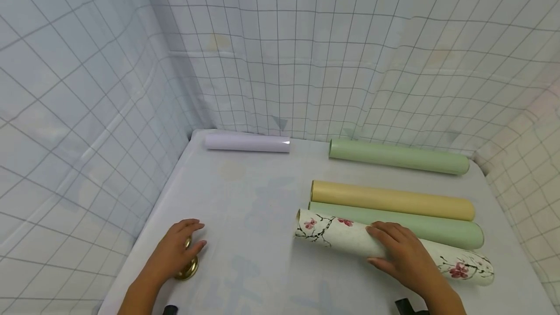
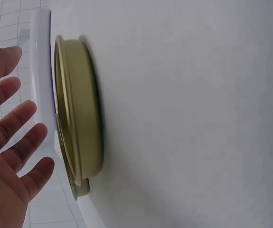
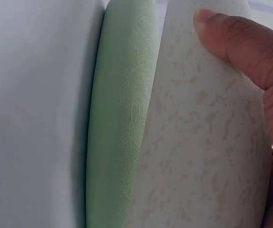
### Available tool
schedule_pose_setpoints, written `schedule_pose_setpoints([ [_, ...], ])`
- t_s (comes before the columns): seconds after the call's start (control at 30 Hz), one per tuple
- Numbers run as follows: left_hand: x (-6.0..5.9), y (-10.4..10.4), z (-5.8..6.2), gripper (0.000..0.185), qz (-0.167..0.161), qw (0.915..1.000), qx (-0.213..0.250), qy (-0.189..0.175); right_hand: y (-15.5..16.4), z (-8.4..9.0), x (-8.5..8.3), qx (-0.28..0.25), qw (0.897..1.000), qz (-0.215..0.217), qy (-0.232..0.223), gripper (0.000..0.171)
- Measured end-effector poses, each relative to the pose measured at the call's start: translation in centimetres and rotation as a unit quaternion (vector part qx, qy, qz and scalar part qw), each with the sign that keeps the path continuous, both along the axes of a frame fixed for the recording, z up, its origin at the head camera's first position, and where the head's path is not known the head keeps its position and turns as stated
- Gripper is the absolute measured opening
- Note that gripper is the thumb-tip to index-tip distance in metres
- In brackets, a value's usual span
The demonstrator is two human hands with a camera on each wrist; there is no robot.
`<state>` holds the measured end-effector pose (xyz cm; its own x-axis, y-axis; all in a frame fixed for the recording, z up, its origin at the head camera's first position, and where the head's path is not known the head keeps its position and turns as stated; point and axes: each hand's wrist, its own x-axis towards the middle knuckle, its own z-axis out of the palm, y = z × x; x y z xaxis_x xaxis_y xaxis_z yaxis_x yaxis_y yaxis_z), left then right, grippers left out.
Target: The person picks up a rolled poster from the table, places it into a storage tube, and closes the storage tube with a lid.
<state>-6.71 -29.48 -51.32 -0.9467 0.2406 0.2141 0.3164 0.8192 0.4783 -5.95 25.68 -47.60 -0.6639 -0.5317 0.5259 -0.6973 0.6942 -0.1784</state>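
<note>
The right hand [image 1: 404, 256] curls its fingers over the floral roll [image 1: 341, 233] lying near-right on the surface [image 1: 253, 208], not yet lifted, beside a green roll [image 1: 450, 231], while the left hand [image 1: 177, 252] rests open over a brass disc [image 1: 189, 267].

A shallow gold-coloured metal lid [image 2: 77, 114] is seen edge-on, lying flat on the white bench [image 2: 188, 114]. A second gold rim is visible just beneath it at its lower end. The left hand [image 2: 5, 137] is held just beside the lid, its fingers [image 2: 17, 121] straight and spread, apart from the metal. Gridded sheeting [image 2: 3, 19] is seen behind the hand.
</note>
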Motion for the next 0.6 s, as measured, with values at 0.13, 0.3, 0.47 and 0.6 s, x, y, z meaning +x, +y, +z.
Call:
schedule_pose_setpoints([
  [0.13, -0.2, -1.0, 0.0, 0.042, 0.009, 0.9997, 0.009, -0.022, 0.0, 0.0, 0.0, -0.002, 1.0, 0.0, -0.001, 0.062],
  [0.3, -0.4, -2.0, -0.1, 0.043, 0.027, 0.9981, 0.021, -0.052, 0.0, 0.0, 0.0, -0.002, 1.0, 0.0, -0.002, 0.062],
  [0.47, -0.4, -2.7, 0.0, 0.045, 0.04, 0.9976, 0.022, -0.052, 0.0, -0.1, 0.0, -0.002, 1.0, 0.0, -0.003, 0.063],
  [0.6, -0.3, -3.2, -0.2, 0.046, 0.045, 0.9979, 0.014, -0.043, 0.0, -0.1, 0.0, -0.002, 1.0, 0.0, -0.005, 0.063],
])
